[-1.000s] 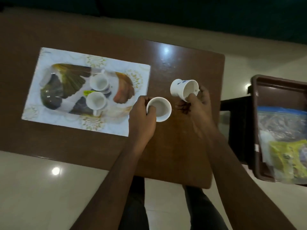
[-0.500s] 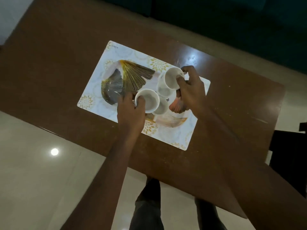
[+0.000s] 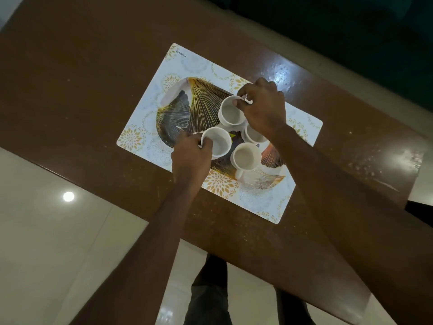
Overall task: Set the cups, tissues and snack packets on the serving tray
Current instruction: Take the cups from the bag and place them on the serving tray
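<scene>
Your left hand grips one white cup, your right hand another cup. Two more cups crowd the tray on the worktop

**Body notes: bare arms, dark trousers**

Both forearms bare to the frame edge; no sleeves, watch, rings or bands visible on the left hand or the right hand. Legs in dark trousers, greyish, creased. Footwear out of view.

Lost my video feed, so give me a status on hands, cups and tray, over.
Left hand gripping cup, right hand gripping cup, both over tray. Two more cups on it. No tissues or snacks visible. Nothing blocking.
</scene>
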